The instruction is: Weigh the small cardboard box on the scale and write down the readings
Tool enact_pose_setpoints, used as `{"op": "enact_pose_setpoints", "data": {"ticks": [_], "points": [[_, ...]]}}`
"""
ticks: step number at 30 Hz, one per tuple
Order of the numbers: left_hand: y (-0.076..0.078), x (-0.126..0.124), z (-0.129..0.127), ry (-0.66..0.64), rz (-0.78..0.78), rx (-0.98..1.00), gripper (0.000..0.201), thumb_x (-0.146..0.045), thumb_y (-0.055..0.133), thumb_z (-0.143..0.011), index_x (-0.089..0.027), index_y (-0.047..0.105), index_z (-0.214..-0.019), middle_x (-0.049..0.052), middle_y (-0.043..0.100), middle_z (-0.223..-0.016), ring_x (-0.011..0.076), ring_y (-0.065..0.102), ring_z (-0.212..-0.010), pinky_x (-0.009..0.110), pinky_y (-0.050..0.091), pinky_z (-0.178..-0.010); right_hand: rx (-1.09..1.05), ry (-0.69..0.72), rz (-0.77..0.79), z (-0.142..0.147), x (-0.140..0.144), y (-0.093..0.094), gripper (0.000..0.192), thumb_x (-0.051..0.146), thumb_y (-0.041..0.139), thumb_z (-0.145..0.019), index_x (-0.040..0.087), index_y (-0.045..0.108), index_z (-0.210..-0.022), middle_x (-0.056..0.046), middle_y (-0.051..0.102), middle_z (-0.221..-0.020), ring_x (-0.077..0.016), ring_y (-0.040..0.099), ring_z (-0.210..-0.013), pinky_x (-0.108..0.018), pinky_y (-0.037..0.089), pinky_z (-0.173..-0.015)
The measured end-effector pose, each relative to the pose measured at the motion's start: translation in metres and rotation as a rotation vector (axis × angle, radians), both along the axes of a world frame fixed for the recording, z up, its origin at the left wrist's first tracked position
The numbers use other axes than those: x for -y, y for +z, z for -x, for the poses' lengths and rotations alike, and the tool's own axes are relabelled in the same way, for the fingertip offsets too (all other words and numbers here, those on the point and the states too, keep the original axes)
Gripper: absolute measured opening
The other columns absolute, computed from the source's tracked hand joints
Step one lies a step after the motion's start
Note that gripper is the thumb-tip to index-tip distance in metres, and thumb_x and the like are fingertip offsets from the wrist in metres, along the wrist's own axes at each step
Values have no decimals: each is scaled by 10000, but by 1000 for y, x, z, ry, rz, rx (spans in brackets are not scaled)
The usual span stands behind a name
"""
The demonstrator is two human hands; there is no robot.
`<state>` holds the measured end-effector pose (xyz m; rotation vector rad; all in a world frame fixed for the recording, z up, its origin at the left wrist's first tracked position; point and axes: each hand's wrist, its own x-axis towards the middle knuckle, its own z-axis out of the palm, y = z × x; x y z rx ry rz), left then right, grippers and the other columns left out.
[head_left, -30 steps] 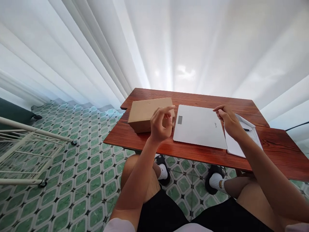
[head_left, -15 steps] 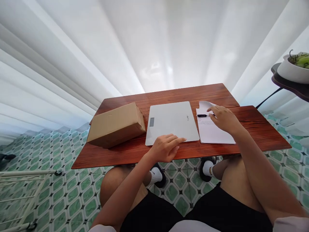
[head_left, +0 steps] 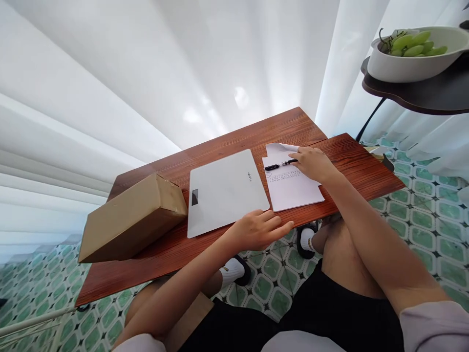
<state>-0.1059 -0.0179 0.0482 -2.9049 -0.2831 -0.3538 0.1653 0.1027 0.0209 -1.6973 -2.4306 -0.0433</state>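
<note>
Pen (head_left: 273,167), black and slim, lies to the right of the flat white scale (head_left: 225,193), on top of some white paper (head_left: 295,191), its dark capped end pointing towards the scale. The right hand (head_left: 312,164) reaches in from the scale's right, thumb and forefinger drawn close together at the pen's other end; whether they pinch it or only touch it, I cannot tell. Rows of small handwritten marks run below the pen, and the paper's far edge curls up, to the right of the scale.

The left hand (head_left: 258,230) is palm down at the scale's near right corner, with fingers loosely spread and nothing in them. Whether it presses on the scale's edge is unclear.

Left of the scale and just beside it sits a closed cardboard box (head_left: 124,217). Everything so far is on a reddish wooden table (head_left: 361,166). Well beyond the scale to the right, a white bowl (head_left: 397,71) of green grapes (head_left: 414,48) stands on a dark shelf (head_left: 428,95).
</note>
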Motion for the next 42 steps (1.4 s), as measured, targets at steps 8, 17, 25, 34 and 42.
{"op": "enact_pose_setpoints", "data": {"ticks": [8,17,25,34,42], "points": [[-19,-22,-97,-25,-83,-79,367,-106,386,-1017,-145,538,-1348,91,641,-1023,174,519,-744,327,298,-534,-7,27,25,0,1,1,260,297,553,-1043,180,750,-1167,-122,705,-1121,-309,621,-1106,-423,398,-903],[-39,-24,-106,114,136,-17,292,-198,433,-966,-124,541,-1226,82,568,-1000,212,489,-772,354,308,-516,37,61,-48,-1,0,0,215,306,598,-1030,162,756,-1044,-77,732,-974,-257,645,-930,-385,382,-816],[-44,-26,-110,146,263,9,247,-221,417,-984,-136,538,-1181,84,568,-1037,220,501,-790,356,326,-529,-75,-15,-233,-7,8,12,152,284,568,-1000,151,641,-1004,-75,711,-826,-244,641,-765,-352,402,-728],[-43,-28,-112,135,309,26,165,-237,495,-950,-139,559,-1066,116,570,-1040,237,524,-816,363,361,-527,-535,-59,-127,-23,31,13,144,303,569,-855,236,475,-769,13,563,-660,-156,519,-574,-296,417,-585],[-43,-29,-115,132,349,73,166,-246,508,-943,-131,590,-1030,118,582,-1068,246,537,-826,369,407,-543,-1074,-138,239,-30,37,-11,408,627,610,-877,226,606,-951,-30,715,-696,-199,690,-606,-304,564,-533]]}}
